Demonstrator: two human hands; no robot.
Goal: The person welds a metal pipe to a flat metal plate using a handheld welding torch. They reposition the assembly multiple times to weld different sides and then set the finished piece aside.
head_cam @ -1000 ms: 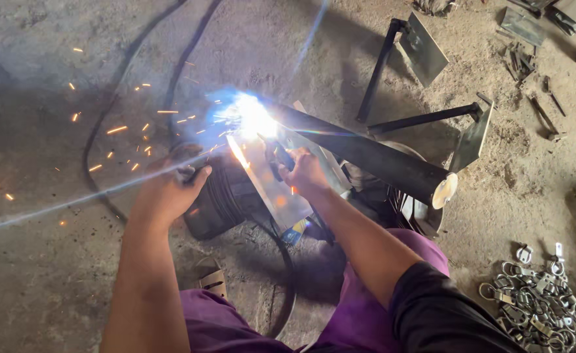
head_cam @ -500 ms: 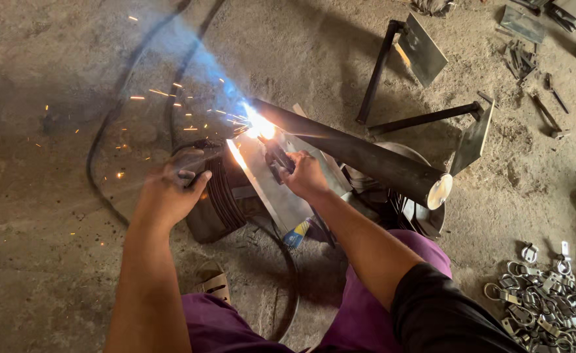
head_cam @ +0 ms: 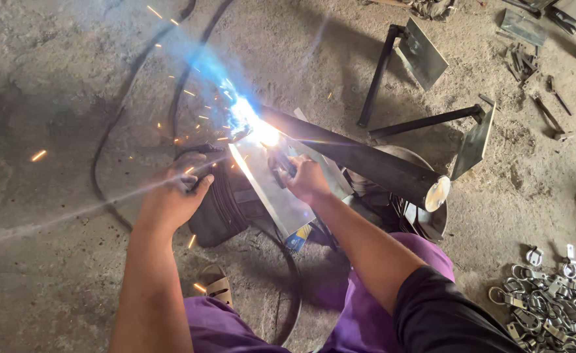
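**Arc lit where plate meets pipe**

We see our left hand closed around a dark welding holder. Our right hand grips the steel plate, which leans against the black pipe. Sparks fly at their joint. Metal rings lie well apart on the floor.

One small label shows: a blue-and-yellow rectangular sticker on the near end of the shiny flat metal plate, near the middle of the scene. No packages, signs or screens are in sight.
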